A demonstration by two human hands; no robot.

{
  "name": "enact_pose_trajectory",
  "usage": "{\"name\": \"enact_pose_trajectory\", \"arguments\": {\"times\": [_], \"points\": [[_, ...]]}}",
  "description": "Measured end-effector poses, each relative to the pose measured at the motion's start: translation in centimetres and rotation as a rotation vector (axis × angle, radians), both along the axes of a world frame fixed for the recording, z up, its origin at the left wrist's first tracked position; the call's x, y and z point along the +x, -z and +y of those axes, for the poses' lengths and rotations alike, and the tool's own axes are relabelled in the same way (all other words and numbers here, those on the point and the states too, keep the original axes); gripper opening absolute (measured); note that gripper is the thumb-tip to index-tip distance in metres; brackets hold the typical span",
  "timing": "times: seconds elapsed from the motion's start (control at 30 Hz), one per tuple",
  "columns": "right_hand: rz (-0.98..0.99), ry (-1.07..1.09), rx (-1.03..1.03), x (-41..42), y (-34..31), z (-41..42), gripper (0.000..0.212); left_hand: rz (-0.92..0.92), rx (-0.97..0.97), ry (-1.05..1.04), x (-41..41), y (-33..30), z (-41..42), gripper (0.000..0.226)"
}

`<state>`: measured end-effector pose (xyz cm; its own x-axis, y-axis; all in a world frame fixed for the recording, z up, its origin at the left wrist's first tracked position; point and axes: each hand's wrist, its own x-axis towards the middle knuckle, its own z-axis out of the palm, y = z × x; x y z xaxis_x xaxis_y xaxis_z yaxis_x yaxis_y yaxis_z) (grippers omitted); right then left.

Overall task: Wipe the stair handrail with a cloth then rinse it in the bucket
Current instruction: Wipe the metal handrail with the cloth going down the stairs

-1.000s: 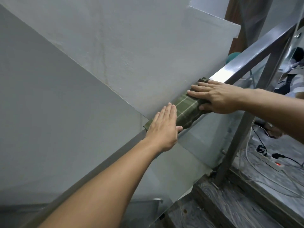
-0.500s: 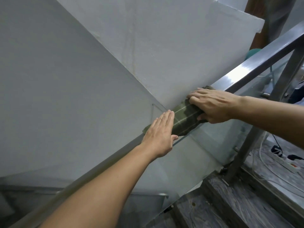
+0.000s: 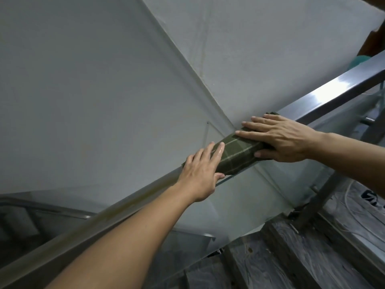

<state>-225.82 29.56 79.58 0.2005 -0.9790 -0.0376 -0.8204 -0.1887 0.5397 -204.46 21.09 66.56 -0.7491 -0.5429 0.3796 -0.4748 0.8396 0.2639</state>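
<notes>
A dark green checked cloth (image 3: 235, 156) is wrapped over the steel handrail (image 3: 333, 91), which slopes up from lower left to upper right. My left hand (image 3: 203, 171) lies flat on the cloth's lower end, fingers together, thumb under the rail's near side. My right hand (image 3: 279, 139) presses on the cloth's upper end, fingers spread across the top and thumb tucked below. No bucket is in view.
A glass panel (image 3: 260, 201) hangs under the rail, held by a steel post (image 3: 318, 201). Dark marbled stair steps (image 3: 302, 253) descend at lower right, with cables on the floor beyond. A grey wall and the sloped stair underside fill the left and top.
Both hands and the cloth have slid a little down the rail towards the lower left. The camera has swung left, so more of the wall shows.
</notes>
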Motion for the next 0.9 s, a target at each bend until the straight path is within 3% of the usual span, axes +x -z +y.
{"name": "enact_pose_trajectory", "arguments": {"times": [0.9], "points": [[0.055, -0.129, 0.008, 14.2, 9.7, -4.5, 0.067, 0.022, 0.026, -0.208, 14.5, 10.4, -2.5, 0.08]]}}
